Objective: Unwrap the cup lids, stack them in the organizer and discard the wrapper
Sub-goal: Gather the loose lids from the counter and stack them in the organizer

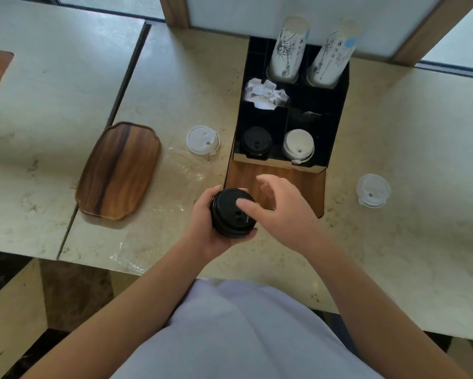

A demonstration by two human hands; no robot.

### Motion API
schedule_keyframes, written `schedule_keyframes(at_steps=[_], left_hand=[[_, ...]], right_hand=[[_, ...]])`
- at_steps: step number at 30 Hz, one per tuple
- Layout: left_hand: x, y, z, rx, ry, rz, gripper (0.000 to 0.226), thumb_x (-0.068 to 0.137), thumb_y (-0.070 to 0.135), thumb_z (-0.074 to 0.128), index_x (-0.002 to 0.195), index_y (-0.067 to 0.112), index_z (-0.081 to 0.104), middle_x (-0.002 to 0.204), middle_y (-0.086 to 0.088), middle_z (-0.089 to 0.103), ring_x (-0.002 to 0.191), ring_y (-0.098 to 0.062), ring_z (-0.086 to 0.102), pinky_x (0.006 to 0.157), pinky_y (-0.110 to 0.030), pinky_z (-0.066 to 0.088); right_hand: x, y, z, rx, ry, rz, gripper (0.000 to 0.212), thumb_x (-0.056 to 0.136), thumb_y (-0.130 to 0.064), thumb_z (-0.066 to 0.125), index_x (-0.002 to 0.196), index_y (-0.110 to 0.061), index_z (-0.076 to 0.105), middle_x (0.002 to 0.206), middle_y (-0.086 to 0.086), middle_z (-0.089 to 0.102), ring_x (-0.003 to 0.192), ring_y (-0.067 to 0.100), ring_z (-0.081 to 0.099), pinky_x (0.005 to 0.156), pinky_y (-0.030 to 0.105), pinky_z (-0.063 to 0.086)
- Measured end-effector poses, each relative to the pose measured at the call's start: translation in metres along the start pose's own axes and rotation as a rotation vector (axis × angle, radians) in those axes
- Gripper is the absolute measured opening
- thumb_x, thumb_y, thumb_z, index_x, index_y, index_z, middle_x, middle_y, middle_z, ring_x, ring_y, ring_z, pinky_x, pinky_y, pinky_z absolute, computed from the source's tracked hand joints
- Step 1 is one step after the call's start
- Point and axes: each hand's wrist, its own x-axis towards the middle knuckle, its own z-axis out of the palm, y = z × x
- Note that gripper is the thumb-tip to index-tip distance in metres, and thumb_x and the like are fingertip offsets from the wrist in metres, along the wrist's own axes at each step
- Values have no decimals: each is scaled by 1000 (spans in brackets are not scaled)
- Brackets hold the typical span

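Left hand (213,228) cups the stack of black lids (232,213) just before the organizer (336,110), right hand (282,209) loose, thumb on top. Square the stack, then lower it onto the black pile (front-left compartment). Wrapper (186,170) lies on the table (394,132).

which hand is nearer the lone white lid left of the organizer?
Left. The left hand holds black lids just below the white lid; the right hand is farther right.
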Motion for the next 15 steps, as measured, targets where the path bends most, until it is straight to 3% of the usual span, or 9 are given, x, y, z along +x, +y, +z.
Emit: schedule_keyframes(at_steps=[3, 6, 8, 11, 15], left_hand=[[1, -1, 3, -19, -57, -36, 51, 90, 50, 54, 124, 15, 67, 120, -19, 67, 104, -35, 67, 85, -48, 55], [1, -3, 3, -30, -108, -60, 54, 91, 54, 52, 117, 12, 73, 117, -17, 71, 104, -35, 70, 87, -48, 54], [0, -5, 3, -46, -157, -76, 56, 92, 57, 51, 113, 11, 75, 115, -16, 73, 103, -35, 71, 83, -45, 58], [-2, -6, 4, -64, -213, -80, 56, 93, 57, 51, 114, 10, 75, 116, -16, 72, 105, -35, 70, 82, -45, 58], [-2, -5, 2, -94, -254, -82, 64, 94, 61, 51, 121, 7, 72, 121, -17, 71, 111, -34, 68, 88, -46, 56]], right_hand=[[-6, -2, -5, 43, -101, -122, 101, 70, -83, 63, 154, -38, 28, 149, -18, 43, 138, 1, 28, 103, 22, 33], [-10, -4, -6, 89, -144, -143, 108, 66, -73, 75, 155, -39, 25, 142, -22, 48, 139, 3, 31, 112, 37, 39], [-13, -6, -7, 89, -132, -172, 106, 66, -68, 78, 154, -36, 28, 137, -22, 51, 136, 3, 33, 110, 40, 43], [-16, -7, -9, 33, -106, -227, 103, 67, -62, 78, 153, -30, 32, 137, -18, 51, 136, 6, 32, 110, 39, 43], [-17, -6, -8, -5, -87, -263, 98, 68, -55, 80, 151, -28, 36, 136, -19, 50, 134, 4, 31, 106, 27, 38]])
